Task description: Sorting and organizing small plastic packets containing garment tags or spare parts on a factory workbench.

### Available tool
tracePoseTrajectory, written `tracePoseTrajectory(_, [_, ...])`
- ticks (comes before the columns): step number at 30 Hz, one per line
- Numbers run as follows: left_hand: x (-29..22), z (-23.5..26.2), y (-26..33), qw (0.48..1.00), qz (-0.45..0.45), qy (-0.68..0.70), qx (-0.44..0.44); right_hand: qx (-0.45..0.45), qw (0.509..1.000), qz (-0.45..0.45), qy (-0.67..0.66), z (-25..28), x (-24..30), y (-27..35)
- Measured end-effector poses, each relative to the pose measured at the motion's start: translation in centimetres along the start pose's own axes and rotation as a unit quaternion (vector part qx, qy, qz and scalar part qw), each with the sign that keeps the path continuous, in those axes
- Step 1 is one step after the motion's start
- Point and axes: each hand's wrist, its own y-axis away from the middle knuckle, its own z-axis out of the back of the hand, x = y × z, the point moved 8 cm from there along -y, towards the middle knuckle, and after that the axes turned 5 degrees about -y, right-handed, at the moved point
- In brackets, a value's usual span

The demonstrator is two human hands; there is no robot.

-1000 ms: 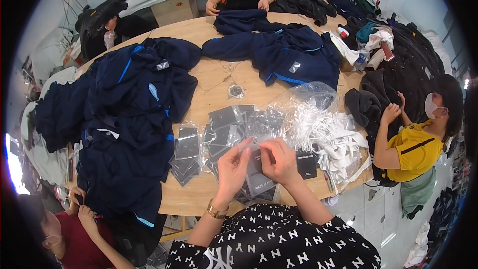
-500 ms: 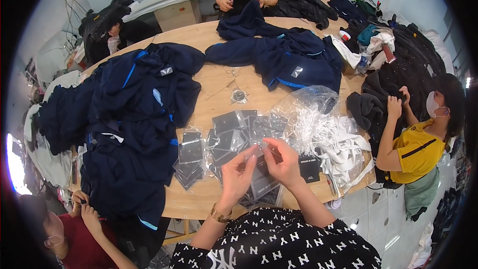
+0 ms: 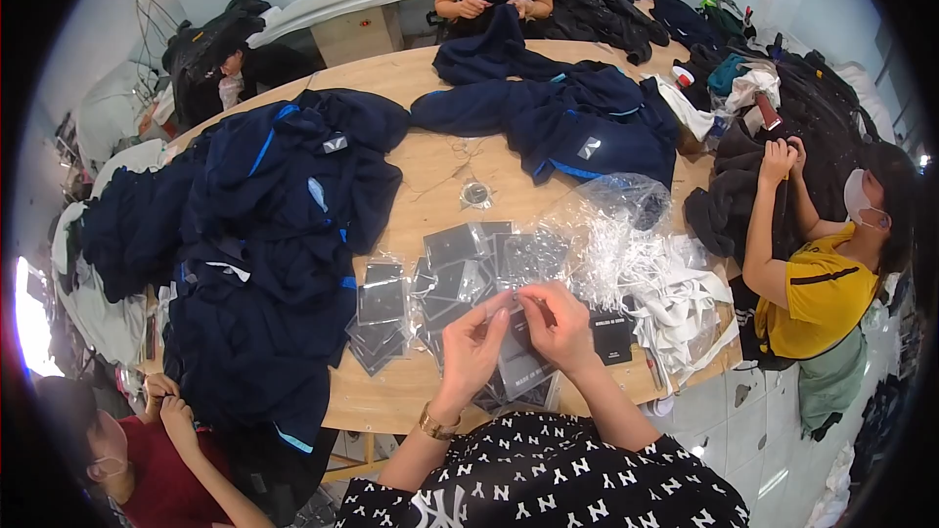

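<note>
My left hand (image 3: 473,342) and my right hand (image 3: 559,328) meet above the near part of the table, thumbs and forefingers pinched together. Whatever sits between the fingertips is too small to make out. Just below them shows a dark grey tag (image 3: 518,372) in clear plastic; whether it hangs from my fingers or lies on the table, I cannot tell. Beyond my hands lie several dark cards in clear sleeves (image 3: 455,244), with another sleeved card (image 3: 380,295) to their left. Close to my right hand is a black card (image 3: 611,335).
A clear plastic bag (image 3: 626,205) and a heap of white straps (image 3: 675,303) lie at right. Navy garments (image 3: 284,196) cover the table's left; another navy garment (image 3: 587,127) lies at the far side. A small round coil (image 3: 476,196) rests mid-table. Co-workers handle garments around the table.
My fingertips have drawn closer together, the right fingers curling in more. The whole view has shifted slightly. At right, the co-worker in yellow has raised their hands with the dark garment.
</note>
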Motion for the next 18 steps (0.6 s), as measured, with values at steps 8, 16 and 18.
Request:
tracePoseTrajectory(8, [-0.5,0.1,0.4,0.998,-0.022,0.054,0.009,0.075,0.986,-0.096,-0.111,-0.8,-2.2,0.1])
tracePoseTrajectory(16, [2.7,-0.4,0.1,0.973,0.079,0.210,0.048,0.118,0.974,-0.098,-0.170,-1.2,-1.4,-0.2])
tracePoseTrajectory(18, [2.4,-0.5,-0.1,0.975,0.072,0.201,0.059,0.133,0.969,-0.105,-0.182,-1.3,-1.9,-0.2])
